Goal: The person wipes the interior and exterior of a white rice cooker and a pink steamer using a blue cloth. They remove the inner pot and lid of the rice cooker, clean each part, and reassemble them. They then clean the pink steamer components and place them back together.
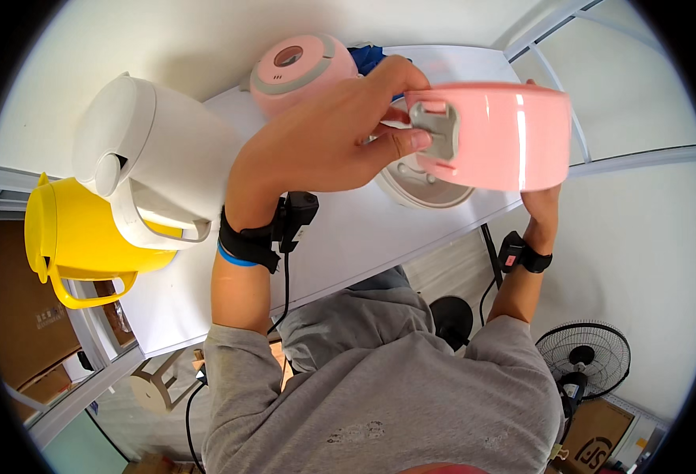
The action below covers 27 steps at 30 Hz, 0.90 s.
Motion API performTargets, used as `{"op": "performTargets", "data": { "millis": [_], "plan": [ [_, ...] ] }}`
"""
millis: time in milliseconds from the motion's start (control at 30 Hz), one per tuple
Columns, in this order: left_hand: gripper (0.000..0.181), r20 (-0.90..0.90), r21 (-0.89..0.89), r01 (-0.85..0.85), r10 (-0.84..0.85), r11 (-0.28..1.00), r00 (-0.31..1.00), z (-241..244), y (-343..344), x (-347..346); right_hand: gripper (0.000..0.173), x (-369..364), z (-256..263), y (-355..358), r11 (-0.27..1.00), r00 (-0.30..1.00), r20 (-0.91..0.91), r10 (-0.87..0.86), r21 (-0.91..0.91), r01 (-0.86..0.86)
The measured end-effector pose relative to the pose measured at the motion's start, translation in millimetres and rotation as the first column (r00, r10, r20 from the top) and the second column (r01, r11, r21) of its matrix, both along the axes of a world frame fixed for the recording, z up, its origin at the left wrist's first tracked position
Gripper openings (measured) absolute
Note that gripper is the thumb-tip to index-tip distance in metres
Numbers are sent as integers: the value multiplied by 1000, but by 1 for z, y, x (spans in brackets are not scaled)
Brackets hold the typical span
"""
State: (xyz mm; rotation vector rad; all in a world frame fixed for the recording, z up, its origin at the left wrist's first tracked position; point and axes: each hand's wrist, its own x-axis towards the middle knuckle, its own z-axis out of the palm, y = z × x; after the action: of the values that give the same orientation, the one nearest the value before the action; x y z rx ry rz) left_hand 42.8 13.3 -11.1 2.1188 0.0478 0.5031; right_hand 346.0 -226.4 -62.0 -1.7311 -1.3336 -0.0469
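Observation:
My left hand [354, 133] grips the near-left side of a glossy pink plastic housing [496, 136], its thumb on a grey latch-like part [440, 133]. On the housing's right, my right hand [540, 198] holds it from behind and below; most of its fingers are hidden. The housing is tilted above the white table [330, 237]. Partly covered beneath it lies a whitish round plastic base [431, 192] with small raised bosses inside. Behind my left hand stands a rounded pink appliance [303, 71] with a grey band and a small round window on top.
On the table's left stand a white vacuum jug [176, 136] and a yellow one [99, 228]. Blue material [367, 58] lies at the back. Wrist-worn devices with a cable are on my arms. A black fan [582, 358] and a stool [155, 382] stand on the floor.

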Motion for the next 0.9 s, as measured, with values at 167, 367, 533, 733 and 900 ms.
{"op": "performTargets", "data": {
  "millis": [167,367,533,733,900],
  "plan": [
    [32,-40,-124,-117,113,985,993,0,0,6,52,-33,26,16,998,946,-324,24,69,-2],
    [27,-2,182,-267,272,946,962,-18,8,9,50,-53,35,30,990,922,-374,-104,-128,60],
    [25,-74,303,-245,279,921,957,-21,8,7,48,-48,35,35,929,899,-353,-258,-346,131],
    [27,-14,260,-232,244,937,970,-30,16,5,48,-55,47,38,908,904,-326,-278,-396,137],
    [37,139,178,-232,209,956,968,-38,21,7,52,-48,48,39,913,859,-424,-288,-393,112]
  ]
}}
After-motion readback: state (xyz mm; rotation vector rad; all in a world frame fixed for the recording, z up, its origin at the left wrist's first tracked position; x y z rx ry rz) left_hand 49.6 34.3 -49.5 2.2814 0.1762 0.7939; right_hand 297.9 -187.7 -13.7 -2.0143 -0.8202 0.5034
